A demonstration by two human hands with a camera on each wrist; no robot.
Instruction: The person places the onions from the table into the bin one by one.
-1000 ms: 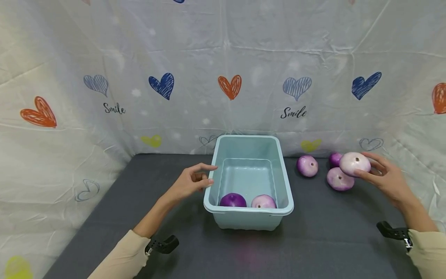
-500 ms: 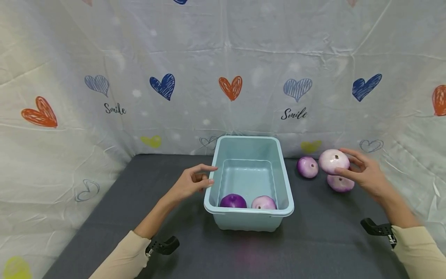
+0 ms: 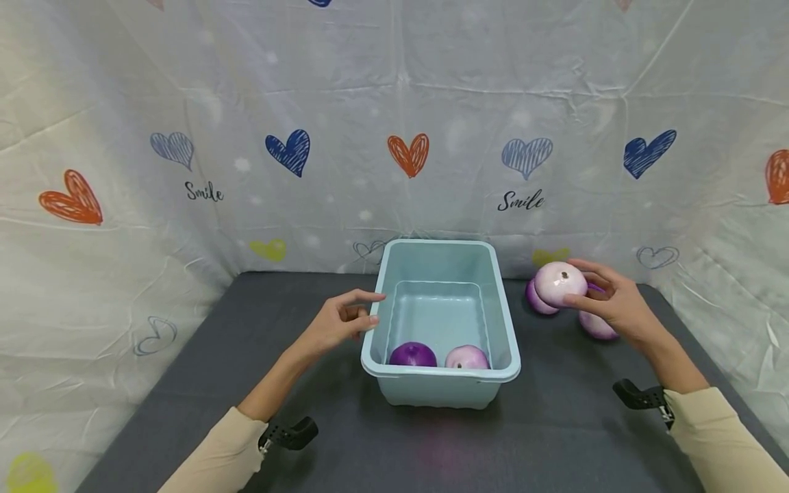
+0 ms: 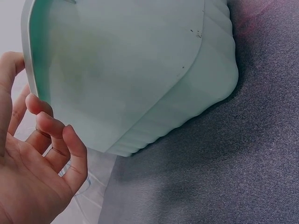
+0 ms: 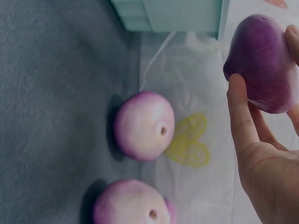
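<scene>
A light blue plastic tub (image 3: pixel 440 387) stands mid-table. Two onions lie at its near end: a deep purple onion (image 3: pixel 413 355) and a paler onion (image 3: pixel 466 357). My left hand (image 3: pixel 342 318) pinches the tub's left rim; in the left wrist view, fingers of that hand (image 4: pixel 42 158) meet the rim's edge. To the right of the tub, my right hand (image 3: pixel 616 305) grips a pale purple onion (image 3: pixel 559 283) above the table. In the right wrist view the held onion (image 5: pixel 264 65) sits between thumb and fingers. Behind it, other onions are partly covered.
On the dark grey tabletop (image 3: pixel 431 452), right of the tub, lie an onion (image 5: pixel 145 126) by the back cloth and another onion (image 5: pixel 128 205), with one more just peeking out behind. A white cloth (image 3: pixel 345 192) printed with hearts hangs behind and at the sides.
My right hand has carried the held onion leftward, from over the right-hand onions to in front of the one nearest the tub. The left hand stays at the rim.
</scene>
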